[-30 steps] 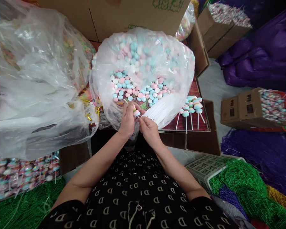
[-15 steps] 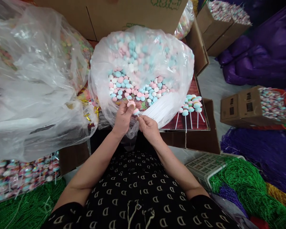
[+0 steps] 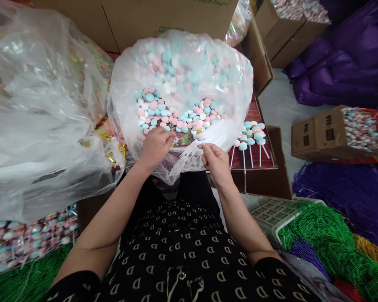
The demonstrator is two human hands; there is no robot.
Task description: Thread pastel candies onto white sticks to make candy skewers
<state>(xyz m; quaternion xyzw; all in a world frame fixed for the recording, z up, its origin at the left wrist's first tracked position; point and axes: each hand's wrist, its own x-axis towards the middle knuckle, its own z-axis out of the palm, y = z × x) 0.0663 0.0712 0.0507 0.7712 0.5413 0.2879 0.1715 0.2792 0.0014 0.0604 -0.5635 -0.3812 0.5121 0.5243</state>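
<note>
My right hand (image 3: 216, 161) is closed on the white stick of a marshmallow lollipop (image 3: 199, 131), pinching it below the candies. Pink, blue and greenish pieces are stacked on that stick, which is held upright over the bag. My left hand (image 3: 157, 146) is apart from it, back upward, its fingers curled together at the near edge of the loose candies (image 3: 157, 110). Whatever lies inside those fingers is hidden. Pink, blue and white candies fill the big clear plastic bag (image 3: 119, 90). A bundle of white sticks (image 3: 219, 136) lies just beyond my right hand.
Several finished lollipops (image 3: 252, 133) rest on the dark red tabletop (image 3: 256, 161) at right. A large plastic bag (image 3: 50, 109) bulges at left. Cardboard boxes (image 3: 321, 131), a crate (image 3: 271, 218) and green strands (image 3: 330, 239) stand around on the right.
My left hand has let go of the lollipop and moved left toward the loose candies. My right hand has carried the lollipop to the right.
</note>
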